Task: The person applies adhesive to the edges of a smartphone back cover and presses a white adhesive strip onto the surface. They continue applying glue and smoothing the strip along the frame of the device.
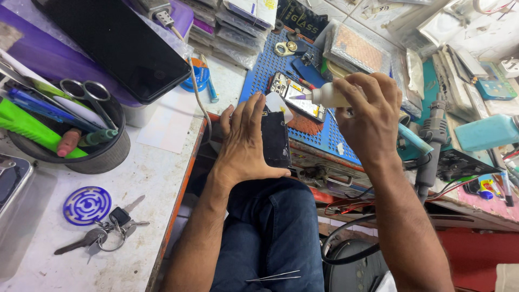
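A: Our left hand [246, 143] lies flat with fingers closed around the dark phone [275, 138], holding it at the near edge of the blue perforated mat [319, 130].

B: And our right hand [370, 116] is closed around the small white glue bottle [327, 96], nozzle pointing down over an opened phone frame [297, 97] that lies on the mat.

A: We think too hard a squeeze could flood glue onto the parts.

B: Also the phone sits half over the surface [140, 178] edge; if our grip loosens, it may slide onto our lap, where thin tweezers [273, 277] already rest.
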